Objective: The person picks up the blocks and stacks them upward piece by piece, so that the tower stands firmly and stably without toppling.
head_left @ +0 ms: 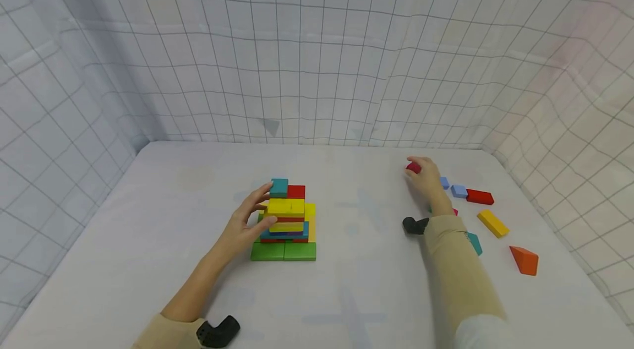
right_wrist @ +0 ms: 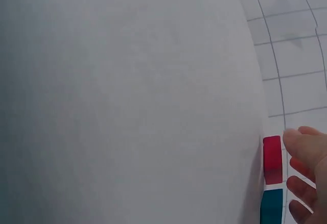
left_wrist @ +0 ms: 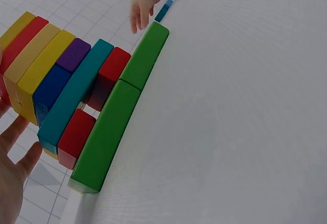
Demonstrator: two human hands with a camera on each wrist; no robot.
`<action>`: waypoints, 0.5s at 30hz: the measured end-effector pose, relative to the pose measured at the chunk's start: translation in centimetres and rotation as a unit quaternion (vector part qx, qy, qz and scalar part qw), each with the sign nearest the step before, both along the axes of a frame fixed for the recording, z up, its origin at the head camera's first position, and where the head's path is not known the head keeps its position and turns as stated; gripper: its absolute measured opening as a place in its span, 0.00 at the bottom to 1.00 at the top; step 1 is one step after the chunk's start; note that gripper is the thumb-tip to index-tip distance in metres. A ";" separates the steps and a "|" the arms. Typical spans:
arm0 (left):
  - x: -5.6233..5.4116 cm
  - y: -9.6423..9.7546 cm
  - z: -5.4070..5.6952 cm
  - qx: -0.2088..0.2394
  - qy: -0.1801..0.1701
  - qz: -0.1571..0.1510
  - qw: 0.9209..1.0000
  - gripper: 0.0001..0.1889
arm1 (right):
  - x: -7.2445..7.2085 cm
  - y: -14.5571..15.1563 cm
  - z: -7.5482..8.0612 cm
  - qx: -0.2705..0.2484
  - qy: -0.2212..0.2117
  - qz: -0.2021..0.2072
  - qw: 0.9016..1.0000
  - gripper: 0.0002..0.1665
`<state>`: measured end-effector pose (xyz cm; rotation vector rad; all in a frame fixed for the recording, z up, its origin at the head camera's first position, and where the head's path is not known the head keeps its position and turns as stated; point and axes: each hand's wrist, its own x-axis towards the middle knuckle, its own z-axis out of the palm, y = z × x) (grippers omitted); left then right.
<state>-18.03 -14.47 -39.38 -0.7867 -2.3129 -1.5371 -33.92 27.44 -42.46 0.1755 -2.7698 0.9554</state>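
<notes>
A tower of coloured wooden blocks (head_left: pixel 287 207) stands left of the table's middle, with green blocks (left_wrist: pixel 110 127) at its base. Above them the left wrist view shows red blocks, a long teal block (left_wrist: pixel 76 99), blue, purple, yellow, tan and red ones. My left hand (head_left: pixel 242 230) is at the tower's left side, thumb and fingers spread and extended; whether they press on it I cannot tell. At the far right, my right hand (head_left: pixel 425 177) curls thumb and fingers round a small rounded red block (head_left: pixel 413 168); its exact shape is partly hidden.
Loose blocks lie around the right forearm: light blue ones (head_left: pixel 459 191), a red one (head_left: pixel 480 197), a yellow one (head_left: pixel 493 223), a teal one (head_left: pixel 474 243) and an orange wedge (head_left: pixel 524 260). A white gridded curtain (head_left: pixel 317 63) encloses the table's back and sides.
</notes>
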 end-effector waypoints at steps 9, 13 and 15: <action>0.1 0.0 0.2 -0.005 -0.010 0.006 1.000 0.33 | 0.2 0.9 -0.2 0.104 -0.055 -0.010 0.993 0.26; 0.1 0.0 0.1 -0.004 -0.006 0.005 1.000 0.33 | 0.3 0.4 -0.2 0.126 -0.049 -0.002 0.991 0.25; 0.1 0.0 0.1 -0.004 -0.004 0.003 1.000 0.33 | 0.4 0.3 -0.2 0.120 -0.049 0.001 0.992 0.24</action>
